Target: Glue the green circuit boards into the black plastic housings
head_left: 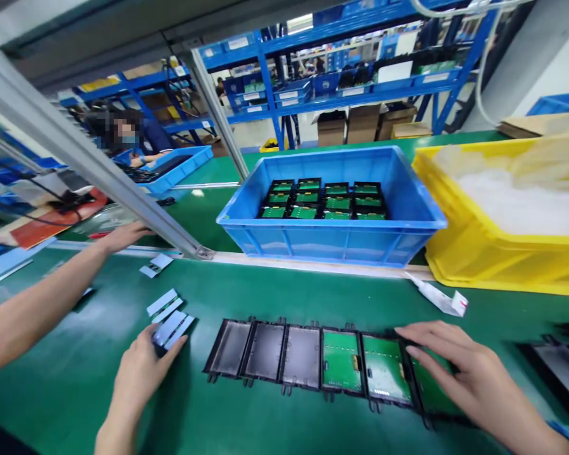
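Note:
My left hand has its thumb and fingers closed around the edges of a small board with pale-blue strips. Similar striped pieces lie just beyond it. A row of joined black plastic cases stretches across the bench. Three cases at the left show bare grey insides; those to the right hold green circuit boards. My right hand lies over the rightmost case, fingers stretched out and apart, fingertips at its upper left edge. It partly covers the green board there.
A blue bin of boards in black cases stands behind the row, beside a yellow bin with white bags. Another person's arm reaches in from the left, near a metal post. More black cases lie far right.

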`<action>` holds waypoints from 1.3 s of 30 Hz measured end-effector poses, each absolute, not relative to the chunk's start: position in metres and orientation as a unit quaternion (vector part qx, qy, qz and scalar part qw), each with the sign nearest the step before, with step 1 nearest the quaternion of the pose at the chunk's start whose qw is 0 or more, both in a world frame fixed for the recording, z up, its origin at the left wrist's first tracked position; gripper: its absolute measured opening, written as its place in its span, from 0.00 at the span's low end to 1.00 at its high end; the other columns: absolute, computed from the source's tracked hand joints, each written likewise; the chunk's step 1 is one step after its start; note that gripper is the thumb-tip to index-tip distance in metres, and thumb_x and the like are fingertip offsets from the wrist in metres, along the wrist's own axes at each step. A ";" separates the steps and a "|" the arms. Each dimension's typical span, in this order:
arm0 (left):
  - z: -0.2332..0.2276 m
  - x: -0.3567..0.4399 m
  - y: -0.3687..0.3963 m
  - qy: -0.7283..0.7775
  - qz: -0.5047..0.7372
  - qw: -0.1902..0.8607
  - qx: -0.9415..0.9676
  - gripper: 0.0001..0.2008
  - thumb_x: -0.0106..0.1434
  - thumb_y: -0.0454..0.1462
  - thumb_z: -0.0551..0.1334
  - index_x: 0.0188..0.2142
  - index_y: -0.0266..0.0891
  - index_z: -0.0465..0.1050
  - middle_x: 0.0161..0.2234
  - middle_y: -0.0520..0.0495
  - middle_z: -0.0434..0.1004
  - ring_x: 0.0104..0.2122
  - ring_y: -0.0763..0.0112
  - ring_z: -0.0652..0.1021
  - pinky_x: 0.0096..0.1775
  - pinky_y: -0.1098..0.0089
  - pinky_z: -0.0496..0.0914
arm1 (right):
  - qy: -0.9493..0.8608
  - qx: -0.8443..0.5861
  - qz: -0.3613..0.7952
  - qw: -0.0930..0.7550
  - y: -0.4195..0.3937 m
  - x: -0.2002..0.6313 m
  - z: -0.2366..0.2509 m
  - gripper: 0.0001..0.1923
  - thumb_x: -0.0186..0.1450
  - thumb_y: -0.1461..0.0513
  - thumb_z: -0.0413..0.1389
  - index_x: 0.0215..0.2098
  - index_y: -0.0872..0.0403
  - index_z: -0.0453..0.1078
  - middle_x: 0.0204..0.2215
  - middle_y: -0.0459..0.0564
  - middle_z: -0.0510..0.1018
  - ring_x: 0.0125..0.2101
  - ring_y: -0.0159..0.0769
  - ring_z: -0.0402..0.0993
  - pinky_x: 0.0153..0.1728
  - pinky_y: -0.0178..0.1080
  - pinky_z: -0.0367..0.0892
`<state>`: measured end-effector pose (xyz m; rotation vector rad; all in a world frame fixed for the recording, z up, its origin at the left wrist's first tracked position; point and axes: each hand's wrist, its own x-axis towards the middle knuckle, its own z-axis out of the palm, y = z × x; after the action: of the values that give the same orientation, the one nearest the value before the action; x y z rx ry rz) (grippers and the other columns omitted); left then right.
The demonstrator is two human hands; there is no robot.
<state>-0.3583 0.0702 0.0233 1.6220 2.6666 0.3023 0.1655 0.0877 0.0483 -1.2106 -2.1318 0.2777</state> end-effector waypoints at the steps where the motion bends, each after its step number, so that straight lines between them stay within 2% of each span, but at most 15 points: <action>1: 0.022 -0.355 0.069 0.854 0.092 0.002 0.512 0.41 0.52 0.58 0.52 0.53 0.26 0.63 0.41 0.29 0.74 0.45 0.37 0.75 0.48 0.47 0.69 | -0.814 -0.464 0.110 0.332 0.086 0.165 0.048 0.11 0.68 0.58 0.53 0.46 0.45 0.75 0.39 0.48 0.80 0.38 0.36 0.78 0.34 0.35 0.75; 4: 0.027 -0.341 0.066 0.866 0.086 0.010 0.493 0.44 0.50 0.60 0.54 0.53 0.25 0.64 0.42 0.29 0.72 0.46 0.38 0.74 0.49 0.49 0.69 | -0.814 -0.461 0.108 0.335 0.080 0.163 0.048 0.11 0.68 0.59 0.53 0.45 0.46 0.75 0.38 0.48 0.80 0.37 0.35 0.78 0.34 0.34 0.75; 7: 0.041 -0.322 0.060 0.865 0.112 -0.007 0.489 0.41 0.52 0.60 0.53 0.54 0.29 0.65 0.48 0.31 0.69 0.50 0.41 0.73 0.51 0.50 0.68 | -0.818 -0.456 0.107 0.335 0.076 0.162 0.048 0.10 0.68 0.60 0.54 0.46 0.46 0.74 0.38 0.47 0.80 0.37 0.35 0.77 0.34 0.34 0.75; 10: 0.056 -0.294 0.055 0.845 0.194 -0.041 0.496 0.40 0.54 0.59 0.56 0.58 0.34 0.63 0.50 0.35 0.68 0.49 0.44 0.73 0.50 0.49 0.69 | -0.821 -0.442 0.121 0.341 0.073 0.153 0.049 0.11 0.68 0.61 0.54 0.47 0.46 0.73 0.38 0.47 0.79 0.37 0.34 0.76 0.34 0.34 0.74; 12: 0.061 -0.266 0.050 0.801 0.282 -0.001 0.528 0.43 0.53 0.58 0.61 0.61 0.36 0.59 0.50 0.37 0.67 0.47 0.47 0.74 0.50 0.51 0.70 | -0.826 -0.420 0.140 0.348 0.071 0.139 0.051 0.11 0.68 0.63 0.54 0.48 0.47 0.72 0.37 0.47 0.79 0.37 0.34 0.76 0.35 0.34 0.73; 15: 0.062 -0.215 0.042 0.672 0.389 0.161 0.610 0.40 0.59 0.50 0.64 0.65 0.46 0.49 0.56 0.41 0.63 0.55 0.52 0.69 0.56 0.54 0.64 | -0.830 -0.383 0.185 0.361 0.065 0.107 0.054 0.10 0.68 0.65 0.52 0.46 0.48 0.70 0.37 0.47 0.77 0.38 0.34 0.75 0.37 0.34 0.73; 18: 0.061 -0.167 0.034 0.541 0.436 0.358 0.624 0.45 0.58 0.52 0.67 0.67 0.53 0.43 0.58 0.42 0.60 0.57 0.54 0.68 0.57 0.56 0.64 | -0.817 -0.364 0.212 0.393 0.057 0.077 0.054 0.07 0.68 0.65 0.53 0.44 0.50 0.67 0.39 0.50 0.74 0.41 0.35 0.74 0.39 0.34 0.72; 21: 0.063 -0.137 0.029 0.407 0.465 0.553 0.559 0.45 0.56 0.56 0.67 0.67 0.51 0.49 0.57 0.41 0.63 0.56 0.53 0.68 0.57 0.57 0.63 | -0.803 -0.335 0.191 0.454 0.053 0.060 0.053 0.07 0.68 0.62 0.54 0.44 0.52 0.64 0.40 0.52 0.72 0.41 0.35 0.73 0.39 0.34 0.72; 24: 0.065 -0.127 0.026 0.292 0.456 0.705 0.458 0.37 0.61 0.56 0.61 0.65 0.47 0.56 0.54 0.39 0.69 0.54 0.52 0.71 0.56 0.53 0.63 | -0.794 -0.314 0.162 0.495 0.053 0.053 0.054 0.08 0.69 0.63 0.53 0.47 0.53 0.63 0.39 0.52 0.71 0.39 0.35 0.73 0.38 0.35 0.72; 26: 0.063 -0.126 0.025 0.242 0.454 0.755 0.407 0.30 0.65 0.54 0.57 0.62 0.45 0.63 0.52 0.38 0.73 0.53 0.51 0.73 0.56 0.50 0.62 | -0.796 -0.313 0.161 0.492 0.054 0.051 0.057 0.10 0.69 0.63 0.52 0.49 0.53 0.62 0.40 0.53 0.70 0.38 0.35 0.73 0.38 0.35 0.72; 30: 0.055 -0.132 0.026 0.203 0.451 0.786 0.370 0.25 0.66 0.54 0.55 0.54 0.43 0.73 0.50 0.38 0.75 0.54 0.51 0.73 0.57 0.48 0.61 | -0.805 -0.305 0.200 0.468 0.056 0.049 0.061 0.15 0.68 0.63 0.53 0.53 0.54 0.62 0.43 0.55 0.69 0.41 0.37 0.72 0.40 0.36 0.72; 34: 0.054 -0.143 0.026 0.247 0.431 0.783 0.374 0.25 0.65 0.54 0.57 0.54 0.44 0.72 0.52 0.39 0.74 0.54 0.51 0.73 0.58 0.49 0.62 | -0.815 -0.286 0.178 0.472 0.055 0.040 0.063 0.10 0.67 0.59 0.56 0.45 0.54 0.65 0.36 0.51 0.70 0.34 0.37 0.70 0.33 0.37 0.70; 36: 0.056 -0.147 0.026 0.294 0.432 0.752 0.401 0.30 0.63 0.54 0.60 0.60 0.46 0.66 0.56 0.39 0.71 0.55 0.51 0.72 0.59 0.50 0.60 | -0.807 -0.303 0.187 0.470 0.054 0.033 0.063 0.09 0.67 0.56 0.57 0.40 0.53 0.65 0.32 0.49 0.70 0.33 0.37 0.70 0.32 0.37 0.69; 39: 0.056 -0.148 0.025 0.342 0.450 0.685 0.459 0.44 0.58 0.56 0.64 0.68 0.49 0.47 0.63 0.41 0.61 0.61 0.50 0.65 0.63 0.51 0.54 | -0.772 -0.328 0.278 0.469 0.055 0.021 0.063 0.08 0.67 0.56 0.57 0.38 0.52 0.65 0.32 0.47 0.72 0.33 0.34 0.70 0.32 0.34 0.69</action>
<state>-0.1478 0.0245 0.0557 1.0284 0.7668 1.0089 0.0207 0.0546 0.0633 -0.8031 -1.8914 0.6813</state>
